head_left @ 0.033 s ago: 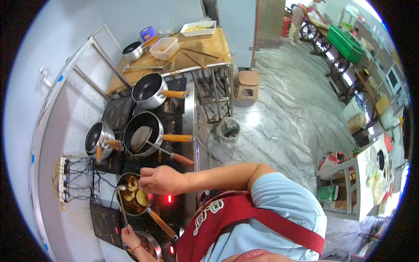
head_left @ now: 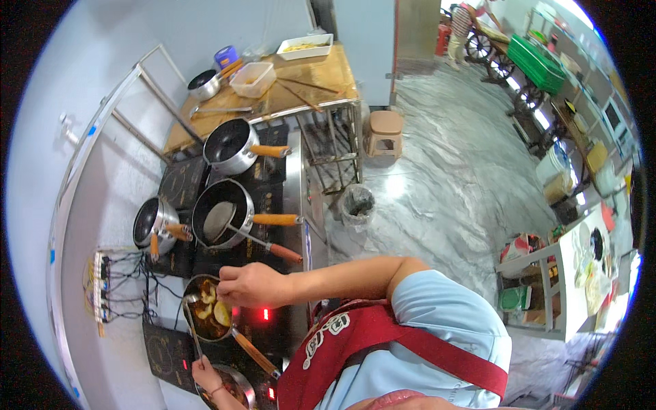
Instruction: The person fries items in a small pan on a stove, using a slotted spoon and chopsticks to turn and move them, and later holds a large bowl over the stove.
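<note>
My right hand (head_left: 253, 284) reaches across the stove with its fingers pinched together, above the edge of a small saucepan (head_left: 254, 350) with a wooden handle. Whatever those fingers hold, if anything, is hidden. Brown sauce and pale yellow slices (head_left: 222, 313) fill this saucepan. At its wall-side rim, the head of a long-handled metal ladle (head_left: 191, 321) dips into the food. Lower in view, my left hand (head_left: 205, 375) is closed around the ladle's handle. Under my left forearm, another pan (head_left: 239, 384) of food is partly covered.
Beyond my right hand stand a pan (head_left: 231, 147), another pan (head_left: 247, 198) with a red-handled strainer (head_left: 281, 253) in it, and a small pot (head_left: 158, 222). Black cables (head_left: 126, 287) run along the wall. A wooden table (head_left: 301, 82), stool (head_left: 386, 130) and bin (head_left: 357, 205) are farther off.
The view has shifted slightly. Both hands stay in nearly the same places, my left still on the ladle. In the background, the other person's upper body has moved partly out of view.
</note>
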`<act>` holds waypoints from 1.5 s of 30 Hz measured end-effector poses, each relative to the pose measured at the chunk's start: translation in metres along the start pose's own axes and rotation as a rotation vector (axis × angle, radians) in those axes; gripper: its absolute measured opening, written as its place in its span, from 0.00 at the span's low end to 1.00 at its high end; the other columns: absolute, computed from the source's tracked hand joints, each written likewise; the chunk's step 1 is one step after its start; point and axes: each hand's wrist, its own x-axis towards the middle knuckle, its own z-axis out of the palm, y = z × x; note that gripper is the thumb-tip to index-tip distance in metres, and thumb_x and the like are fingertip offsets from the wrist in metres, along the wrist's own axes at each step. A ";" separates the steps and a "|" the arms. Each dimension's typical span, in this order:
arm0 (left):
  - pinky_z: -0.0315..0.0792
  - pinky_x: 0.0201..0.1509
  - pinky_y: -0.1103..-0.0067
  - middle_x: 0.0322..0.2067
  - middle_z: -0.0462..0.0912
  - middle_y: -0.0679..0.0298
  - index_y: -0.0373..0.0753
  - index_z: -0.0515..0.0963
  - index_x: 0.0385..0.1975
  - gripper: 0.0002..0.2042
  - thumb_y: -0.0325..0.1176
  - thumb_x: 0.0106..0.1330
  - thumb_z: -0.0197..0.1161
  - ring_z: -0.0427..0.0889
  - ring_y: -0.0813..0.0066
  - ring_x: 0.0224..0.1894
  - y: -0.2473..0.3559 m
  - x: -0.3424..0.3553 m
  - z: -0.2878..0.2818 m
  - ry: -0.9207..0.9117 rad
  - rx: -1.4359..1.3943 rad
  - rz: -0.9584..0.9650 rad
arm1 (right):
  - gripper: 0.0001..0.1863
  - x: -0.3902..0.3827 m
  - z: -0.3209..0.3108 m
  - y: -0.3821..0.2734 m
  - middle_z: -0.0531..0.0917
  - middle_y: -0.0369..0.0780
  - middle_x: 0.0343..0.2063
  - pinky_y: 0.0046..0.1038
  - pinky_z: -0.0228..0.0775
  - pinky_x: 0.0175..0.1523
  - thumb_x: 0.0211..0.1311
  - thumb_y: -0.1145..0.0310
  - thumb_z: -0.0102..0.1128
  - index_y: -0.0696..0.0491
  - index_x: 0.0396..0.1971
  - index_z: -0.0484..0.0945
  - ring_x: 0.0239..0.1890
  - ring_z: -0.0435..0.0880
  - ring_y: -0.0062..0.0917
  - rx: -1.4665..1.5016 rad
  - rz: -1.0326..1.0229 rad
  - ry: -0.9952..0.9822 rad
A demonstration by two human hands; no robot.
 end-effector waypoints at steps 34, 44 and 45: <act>0.68 0.43 0.66 0.30 0.79 0.51 0.36 0.77 0.33 0.24 0.55 0.56 0.57 0.76 0.53 0.36 0.020 -0.012 -0.007 -0.150 0.023 0.134 | 0.08 -0.017 -0.019 -0.004 0.69 0.39 0.26 0.30 0.67 0.24 0.53 0.67 0.58 0.53 0.28 0.71 0.21 0.74 0.32 0.054 0.016 0.019; 0.70 0.42 0.68 0.33 0.79 0.52 0.36 0.77 0.35 0.21 0.51 0.57 0.58 0.77 0.56 0.36 0.028 -0.011 -0.010 -0.163 0.065 0.117 | 0.07 -0.017 -0.019 -0.002 0.69 0.38 0.26 0.29 0.67 0.24 0.53 0.67 0.58 0.53 0.29 0.71 0.22 0.74 0.32 0.081 0.016 0.025; 0.71 0.40 0.69 0.33 0.79 0.53 0.36 0.77 0.36 0.20 0.49 0.58 0.59 0.77 0.58 0.35 0.022 -0.010 -0.007 -0.159 0.075 0.123 | 0.07 -0.017 -0.016 -0.002 0.69 0.38 0.26 0.30 0.67 0.24 0.53 0.67 0.58 0.53 0.28 0.71 0.22 0.74 0.32 0.073 0.017 0.025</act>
